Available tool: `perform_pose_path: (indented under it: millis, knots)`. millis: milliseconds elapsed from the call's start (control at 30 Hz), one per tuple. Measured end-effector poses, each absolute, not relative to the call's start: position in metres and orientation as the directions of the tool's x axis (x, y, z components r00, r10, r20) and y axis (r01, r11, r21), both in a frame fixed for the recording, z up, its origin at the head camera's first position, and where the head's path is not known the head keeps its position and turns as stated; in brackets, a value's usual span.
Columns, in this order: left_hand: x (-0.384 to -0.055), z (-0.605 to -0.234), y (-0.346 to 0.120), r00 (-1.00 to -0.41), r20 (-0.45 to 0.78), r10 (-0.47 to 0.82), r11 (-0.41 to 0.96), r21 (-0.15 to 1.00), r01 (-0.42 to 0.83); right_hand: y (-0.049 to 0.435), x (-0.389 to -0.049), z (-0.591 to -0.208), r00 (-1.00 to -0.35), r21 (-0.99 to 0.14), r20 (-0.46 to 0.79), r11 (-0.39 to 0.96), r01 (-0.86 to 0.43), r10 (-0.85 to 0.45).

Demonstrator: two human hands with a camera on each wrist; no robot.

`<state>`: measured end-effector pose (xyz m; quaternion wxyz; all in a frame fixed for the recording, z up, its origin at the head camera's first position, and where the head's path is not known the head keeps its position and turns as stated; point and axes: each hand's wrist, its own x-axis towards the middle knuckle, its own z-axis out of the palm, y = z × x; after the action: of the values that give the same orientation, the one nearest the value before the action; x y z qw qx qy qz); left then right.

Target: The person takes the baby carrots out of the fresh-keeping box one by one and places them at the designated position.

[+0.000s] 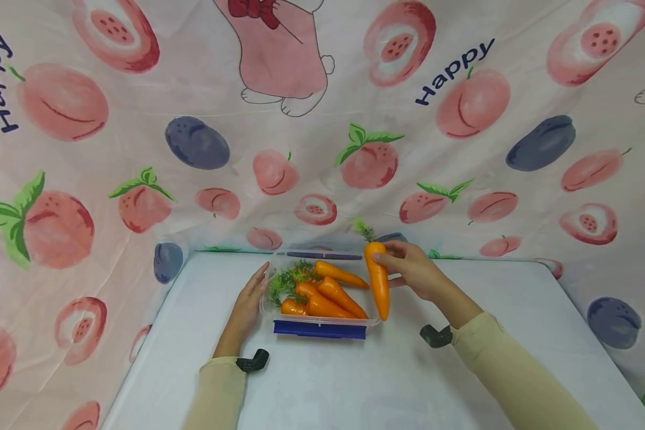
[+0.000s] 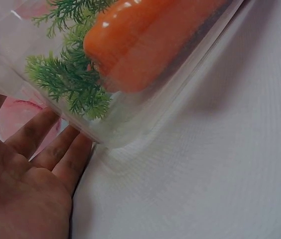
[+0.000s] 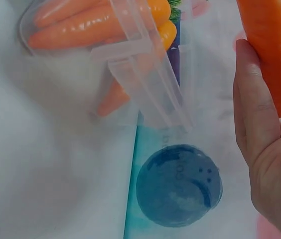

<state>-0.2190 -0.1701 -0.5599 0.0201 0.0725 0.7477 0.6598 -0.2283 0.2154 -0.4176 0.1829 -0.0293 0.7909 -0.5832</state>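
In the head view a clear plastic box with blue clip flaps stands on the table, holding several orange carrots with green tops toward its left end. My left hand touches the left end of the box; the left wrist view shows its extended fingers against the clear wall. My right hand pinches one carrot near its top, above the box's right end, with the tip pointing down. The right wrist view shows that carrot only in part.
The white table runs back to a hanging cloth printed with peaches, plums and a rabbit. Black devices are worn on both wrists, beside the beige sleeves.
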Motion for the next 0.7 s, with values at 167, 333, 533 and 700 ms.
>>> perform_pose_path:
  millis: [167, 333, 533, 700]
  knots:
    - [-0.219, -0.559, -0.169, -0.989, 0.068, 0.134, 0.115, 0.990, 0.084, 0.223, -0.226, -0.420, -0.938, -0.934, -0.249, 0.316, 0.167, -0.240]
    - [-0.218, -0.558, -0.169, -0.989, 0.065, 0.135, 0.118, 0.990, 0.081, 0.228, -0.223, -0.423, -0.942, -0.937, -0.260, 0.292, 0.193, -0.212]
    - [-0.219, -0.557, -0.170, -0.988, 0.070, 0.139, 0.130, 0.988, 0.088, 0.233, -0.220, -0.428, -0.950, -0.934, -0.261, 0.292, 0.204, -0.172]
    - [-0.220, -0.558, -0.170, -0.989, 0.063, 0.136, 0.138, 0.987, 0.082, 0.239, -0.219, -0.433, -0.954, -0.931, -0.260, 0.301, 0.206, -0.150]
